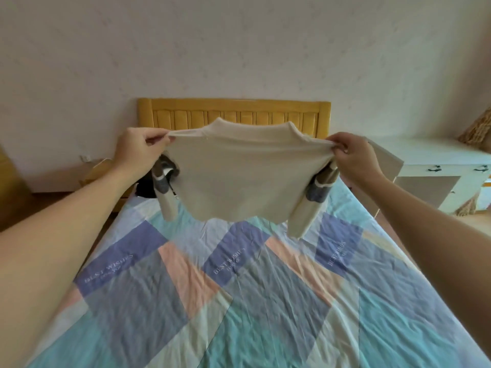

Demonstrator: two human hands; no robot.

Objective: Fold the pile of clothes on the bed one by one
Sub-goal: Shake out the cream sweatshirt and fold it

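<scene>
Cream shirt (239, 168) pinched at shoulders by left hand (138, 152) and right hand (353, 158), bedsheet (265, 301) printed "BEST WISHES"

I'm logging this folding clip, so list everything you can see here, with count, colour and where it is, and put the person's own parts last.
sweater: one, cream with grey-blue bands on the sleeves, held up in the air over the bed by its shoulders
bed sheet: one, patchwork of teal, blue, peach and white, printed with words, spread over the bed
headboard: one, yellow wood with slats, against the far wall
dark clothing: one bundle, black, far left corner of the bed, mostly hidden
desk: one, white with dark handles, right of the bed
wall: pale, behind the bed
wall socket: one, white, low on the wall at left
left hand: pinches the sweater's left shoulder
right hand: pinches the sweater's right shoulder
</scene>
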